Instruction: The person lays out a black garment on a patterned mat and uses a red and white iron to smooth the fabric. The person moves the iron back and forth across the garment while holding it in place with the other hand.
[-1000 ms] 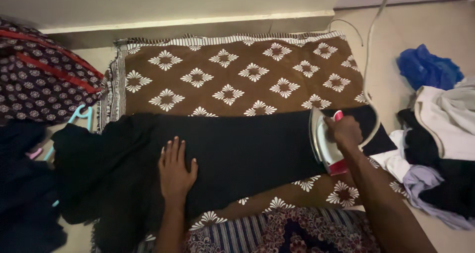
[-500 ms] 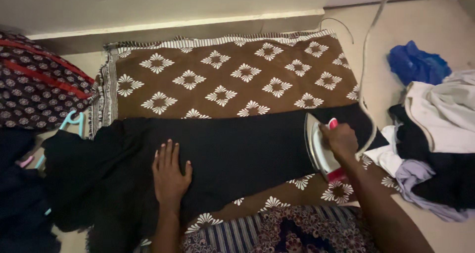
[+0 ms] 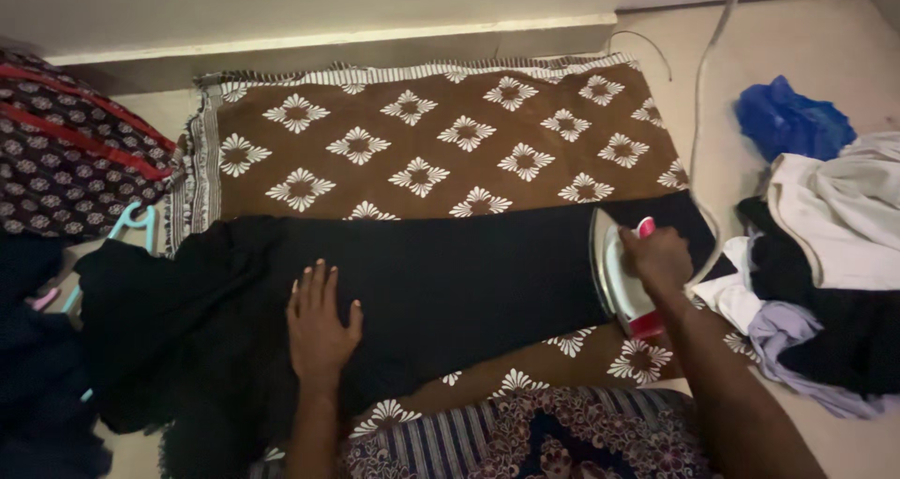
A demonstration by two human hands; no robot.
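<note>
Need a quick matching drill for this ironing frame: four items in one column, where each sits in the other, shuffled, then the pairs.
Items
1. white clothes iron with red handle
2. long black cloth
3. crumpled blue fabric
4. turquoise plastic hanger

Places
A. on the floor at far right, above the laundry pile
B. at the left, between the dotted bag and the black cloth
C. gripped by the right hand, at the cloth's right end
D. spread across the brown flower-print mat, pressed flat by the left hand

Pairs: 1-C, 2-D, 3-A, 4-B
</note>
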